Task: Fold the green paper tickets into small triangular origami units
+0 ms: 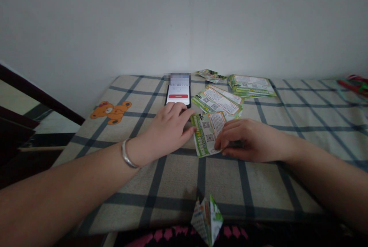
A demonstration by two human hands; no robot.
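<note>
A green and white printed leaflet (204, 134) with two QR codes lies on the checked cloth between my hands. My right hand (247, 139) is closed at its right edge, fingers curled over the paper and thumb low beside them. On the left, my left hand (172, 124) rests palm down with fingers apart. Its thumb tip meets the leaflet's left edge, and its fingertips reach the lower end of a phone (178, 92). More leaflets (217, 100) lie fanned just behind. A folded paper piece (207, 220) in the same print stands at the table's near edge.
A stack of leaflets (253, 86) sits at the back right, beside other folded paper pieces (211, 75) near the wall (184, 21). An orange bear figure (111, 112) is on the cloth at left. Something red and green (356, 85) lies at the far right.
</note>
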